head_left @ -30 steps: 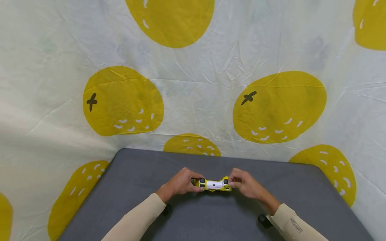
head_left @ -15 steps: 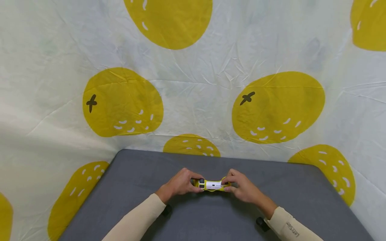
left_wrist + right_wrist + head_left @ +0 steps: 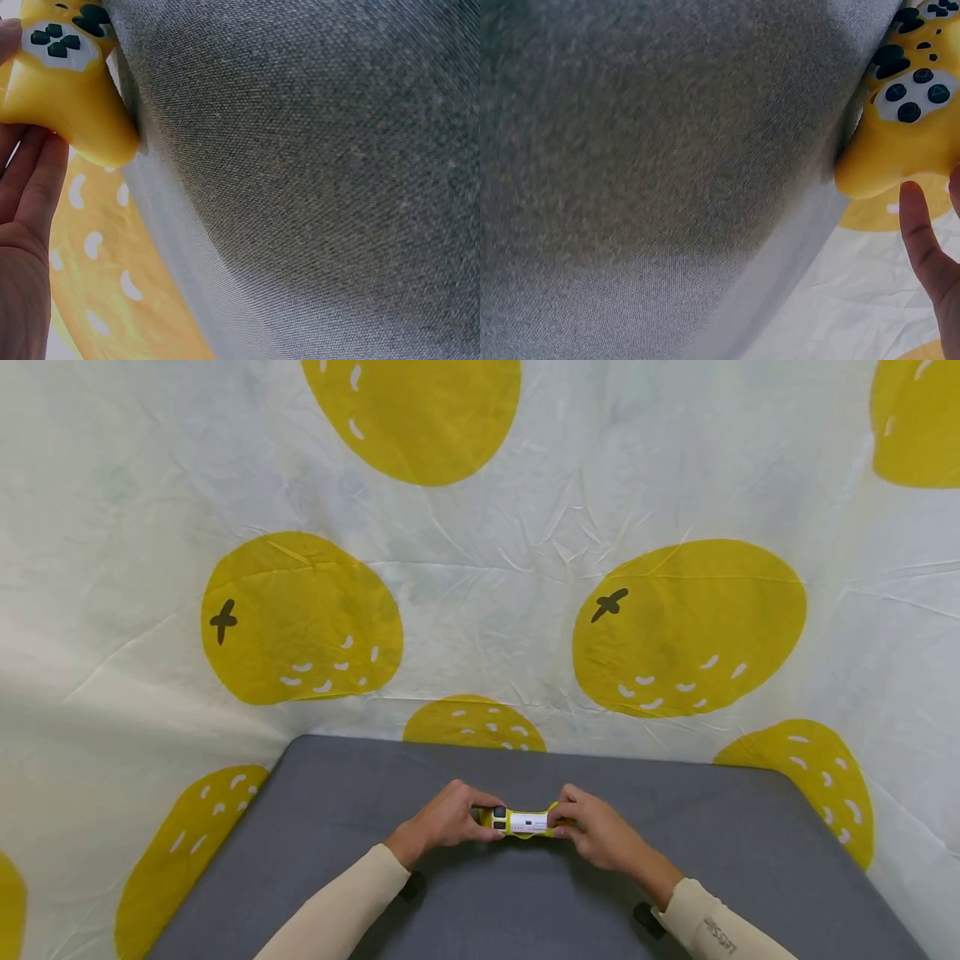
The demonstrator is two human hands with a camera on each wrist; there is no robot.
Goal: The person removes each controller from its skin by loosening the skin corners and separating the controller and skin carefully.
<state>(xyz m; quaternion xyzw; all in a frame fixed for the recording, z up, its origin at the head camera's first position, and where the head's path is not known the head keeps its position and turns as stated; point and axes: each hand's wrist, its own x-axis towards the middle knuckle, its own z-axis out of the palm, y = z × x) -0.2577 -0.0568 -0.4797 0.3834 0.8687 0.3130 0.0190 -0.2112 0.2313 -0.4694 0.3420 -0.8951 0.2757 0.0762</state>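
Left hand (image 3: 448, 817) grips one end of the yellow gamepad (image 3: 522, 822), fingers curled round it. Right hand (image 3: 596, 832) grips the other end, above the grey table (image 3: 750, 860).

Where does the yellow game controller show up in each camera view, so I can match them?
Head: the yellow game controller sits low center, held between the left hand and right hand.
Left wrist: top left corner.
Right wrist: upper right edge.
Shared landmark: the grey table, also and.
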